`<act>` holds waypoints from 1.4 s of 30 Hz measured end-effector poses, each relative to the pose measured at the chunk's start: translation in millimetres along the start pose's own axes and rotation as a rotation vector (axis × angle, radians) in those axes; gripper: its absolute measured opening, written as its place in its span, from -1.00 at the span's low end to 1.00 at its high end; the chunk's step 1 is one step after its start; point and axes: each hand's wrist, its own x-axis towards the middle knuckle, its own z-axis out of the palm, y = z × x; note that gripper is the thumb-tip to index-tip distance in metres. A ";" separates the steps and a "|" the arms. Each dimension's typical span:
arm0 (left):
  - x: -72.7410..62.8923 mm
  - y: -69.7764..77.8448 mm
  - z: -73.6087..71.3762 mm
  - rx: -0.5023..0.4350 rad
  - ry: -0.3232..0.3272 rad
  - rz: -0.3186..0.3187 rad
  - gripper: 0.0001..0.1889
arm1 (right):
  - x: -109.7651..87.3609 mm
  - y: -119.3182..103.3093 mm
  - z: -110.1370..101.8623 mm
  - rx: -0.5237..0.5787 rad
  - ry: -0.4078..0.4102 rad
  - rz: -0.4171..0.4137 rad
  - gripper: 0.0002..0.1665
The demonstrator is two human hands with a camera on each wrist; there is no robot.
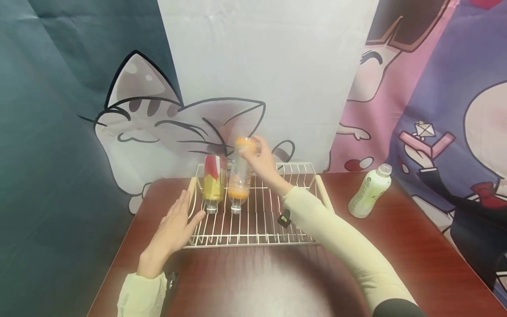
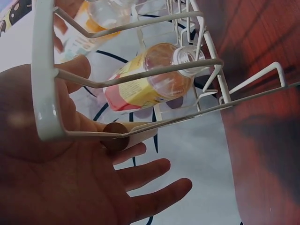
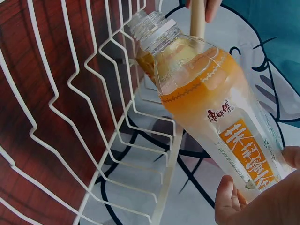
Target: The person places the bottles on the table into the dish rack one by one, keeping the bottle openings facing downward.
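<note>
My right hand (image 1: pixel 262 162) grips an orange-labelled clear plastic bottle (image 3: pixel 220 117) near its base and holds it mouth down over a white wire rack (image 1: pixel 253 244). No cap shows on its threaded mouth. Left of it, a red-and-yellow-labelled bottle (image 1: pixel 214 179) stands neck down in the rack, also uncapped in the left wrist view. At the rack's left end is my left hand (image 1: pixel 171 229), fingers extended beside the wooden handle (image 2: pixel 133 136). Whether it touches the rack is hard to tell.
A green-and-white bottle (image 1: pixel 370 192) stands upright on the reddish-brown table (image 1: pixel 396 251), right of the rack. The rack's right wooden handle (image 1: pixel 324 193) is beside my right forearm. Behind the table hangs a cartoon-printed backdrop (image 1: pixel 269 66).
</note>
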 end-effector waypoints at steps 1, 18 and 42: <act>-0.1 0.0 -0.1 0.000 -0.002 -0.003 -0.04 | 0.8 1.3 1.6 -0.001 -0.003 -0.003 -0.04; -0.8 0.5 -2.9 -0.003 -0.001 -0.003 -0.04 | 10.9 15.0 26.6 -0.118 0.011 -0.001 -0.11; 0.0 1.3 -1.8 -0.004 0.008 0.021 -0.07 | 37.8 35.4 28.7 -0.083 -0.092 0.025 -0.05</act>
